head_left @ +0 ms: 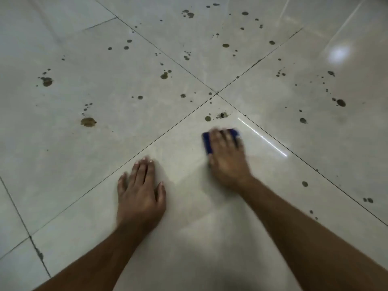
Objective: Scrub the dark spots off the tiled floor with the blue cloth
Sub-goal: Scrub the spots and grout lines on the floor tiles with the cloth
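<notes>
Most of the near tile (189, 227) looks clean; left hand (139, 193) lies flat and empty on it. Right hand (227, 158) presses the cloth (207, 143) down, blurred. Spots (222, 115) remain at twelve o'clock, many more across the far tiles.

Looking steeply down from head height, facing forward, close over the tiled floor (84, 164) and both forearms.
</notes>
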